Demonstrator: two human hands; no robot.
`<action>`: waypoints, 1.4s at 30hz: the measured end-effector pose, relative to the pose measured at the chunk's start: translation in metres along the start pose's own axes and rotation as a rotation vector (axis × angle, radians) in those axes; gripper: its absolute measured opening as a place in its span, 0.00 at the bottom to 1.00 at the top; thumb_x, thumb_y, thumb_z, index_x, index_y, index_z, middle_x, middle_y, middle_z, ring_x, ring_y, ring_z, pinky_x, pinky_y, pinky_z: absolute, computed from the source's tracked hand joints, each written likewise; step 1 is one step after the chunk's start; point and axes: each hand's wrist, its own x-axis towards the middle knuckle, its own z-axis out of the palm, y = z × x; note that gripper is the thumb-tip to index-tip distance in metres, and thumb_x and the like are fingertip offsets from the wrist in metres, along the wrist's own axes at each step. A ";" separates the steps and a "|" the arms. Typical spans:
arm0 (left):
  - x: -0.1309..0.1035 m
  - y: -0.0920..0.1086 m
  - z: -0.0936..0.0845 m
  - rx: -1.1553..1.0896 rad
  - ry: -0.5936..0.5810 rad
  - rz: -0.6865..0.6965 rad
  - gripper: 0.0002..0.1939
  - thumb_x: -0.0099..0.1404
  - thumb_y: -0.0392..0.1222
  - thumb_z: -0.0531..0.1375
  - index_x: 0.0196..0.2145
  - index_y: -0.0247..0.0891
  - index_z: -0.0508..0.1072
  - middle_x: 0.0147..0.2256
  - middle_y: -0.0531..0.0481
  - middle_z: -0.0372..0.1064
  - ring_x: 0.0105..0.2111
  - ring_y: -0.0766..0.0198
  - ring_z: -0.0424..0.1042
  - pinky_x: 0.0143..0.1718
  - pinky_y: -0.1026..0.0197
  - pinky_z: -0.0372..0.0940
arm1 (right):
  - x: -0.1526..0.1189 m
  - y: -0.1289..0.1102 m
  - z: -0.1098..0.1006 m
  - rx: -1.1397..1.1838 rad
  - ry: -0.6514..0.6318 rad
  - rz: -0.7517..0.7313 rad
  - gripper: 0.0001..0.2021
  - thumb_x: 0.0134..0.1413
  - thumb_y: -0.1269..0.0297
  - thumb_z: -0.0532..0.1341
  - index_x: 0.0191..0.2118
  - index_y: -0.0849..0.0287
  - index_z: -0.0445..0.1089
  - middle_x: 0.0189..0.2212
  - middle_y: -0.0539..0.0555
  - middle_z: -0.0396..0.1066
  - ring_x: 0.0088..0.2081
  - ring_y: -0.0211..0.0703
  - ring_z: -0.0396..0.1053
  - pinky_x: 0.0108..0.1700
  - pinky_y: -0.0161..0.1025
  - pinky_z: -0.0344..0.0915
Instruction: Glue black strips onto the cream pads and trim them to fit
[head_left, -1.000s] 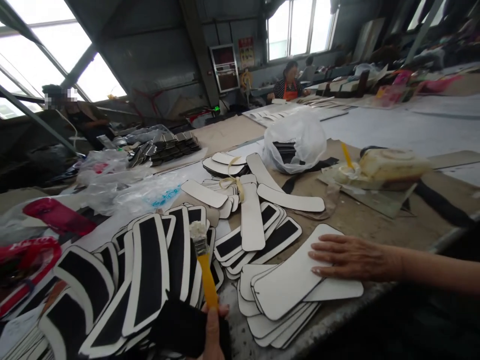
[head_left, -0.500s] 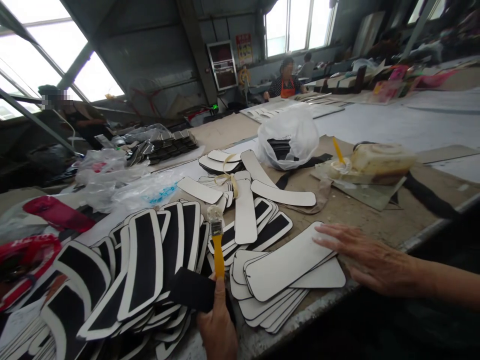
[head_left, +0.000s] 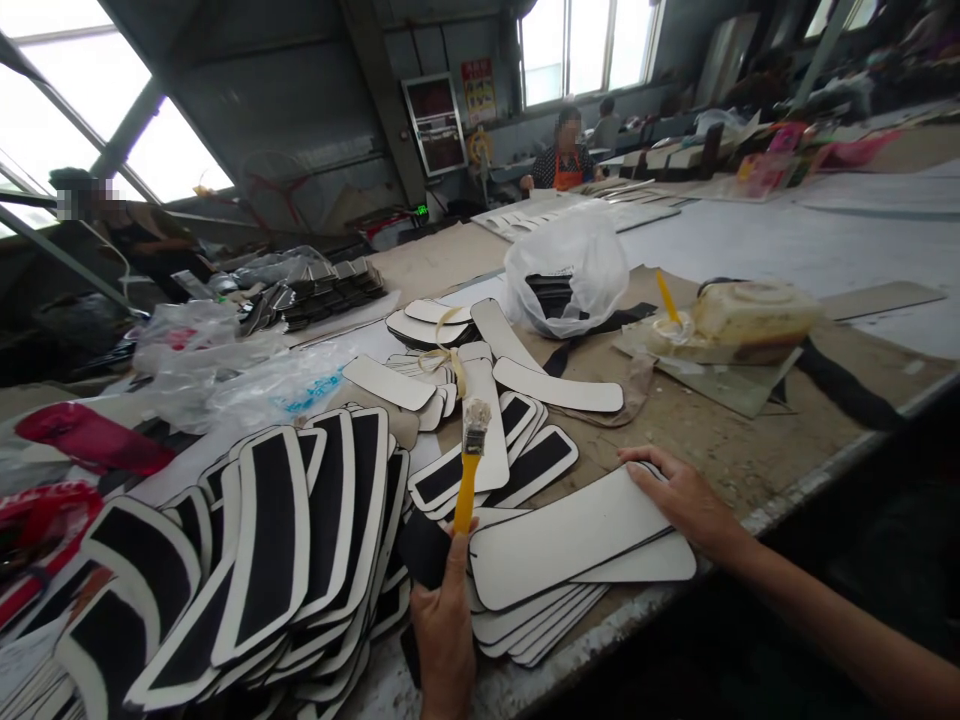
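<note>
My left hand (head_left: 444,630) is closed round the yellow handle of a brush (head_left: 466,490), whose pale, crusted bristles point up and away. A black piece (head_left: 424,548) shows beside that hand; whether it is gripped too I cannot tell. My right hand (head_left: 675,495) rests on the far right end of the top white curved panel (head_left: 562,545), fingers bent over its edge. That panel lies on a fanned stack of similar white panels (head_left: 540,630). Left of my left hand is a large pile of white panels with black centres (head_left: 270,530).
Loose white panels (head_left: 559,385) lie beyond the brush. Farther off are a clear plastic bag (head_left: 566,270) with black pieces and a stained glue container (head_left: 754,320). Crumpled plastic (head_left: 247,380) lies at left. People sit or stand in the background. The table edge (head_left: 810,475) runs along the right.
My left hand has lifted the brush slightly up and right, its bristles now nearer the white panels. My right hand's fingers have bent onto the top panel's end, which has shifted slightly.
</note>
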 end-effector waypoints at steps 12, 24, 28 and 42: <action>-0.016 -0.023 -0.005 0.084 0.235 -0.030 0.22 0.53 0.49 0.66 0.43 0.34 0.74 0.45 0.42 0.73 0.49 0.50 0.69 0.49 0.54 0.65 | -0.031 0.022 0.011 -0.002 0.097 -0.159 0.22 0.55 0.51 0.54 0.51 0.57 0.64 0.53 0.59 0.64 0.56 0.52 0.59 0.59 0.50 0.53; -0.025 -0.020 0.020 0.072 0.359 0.142 0.22 0.56 0.55 0.61 0.40 0.34 0.75 0.44 0.41 0.73 0.48 0.52 0.69 0.48 0.56 0.64 | -0.012 -0.003 0.032 0.202 0.371 -0.198 0.14 0.58 0.55 0.50 0.37 0.56 0.69 0.39 0.57 0.72 0.45 0.49 0.68 0.50 0.46 0.61; -0.016 -0.022 0.013 0.133 0.358 0.155 0.21 0.55 0.56 0.61 0.37 0.34 0.76 0.42 0.41 0.74 0.46 0.51 0.70 0.47 0.56 0.64 | -0.008 0.004 0.033 0.101 0.295 -0.224 0.14 0.55 0.55 0.52 0.38 0.57 0.69 0.39 0.57 0.71 0.44 0.51 0.68 0.50 0.47 0.62; 0.008 -0.021 -0.001 0.436 0.348 0.467 0.24 0.50 0.63 0.60 0.27 0.38 0.79 0.16 0.50 0.64 0.16 0.62 0.62 0.18 0.60 0.60 | 0.141 -0.133 0.104 -0.121 -0.410 -0.017 0.13 0.59 0.59 0.56 0.42 0.64 0.69 0.32 0.54 0.71 0.32 0.41 0.70 0.36 0.42 0.68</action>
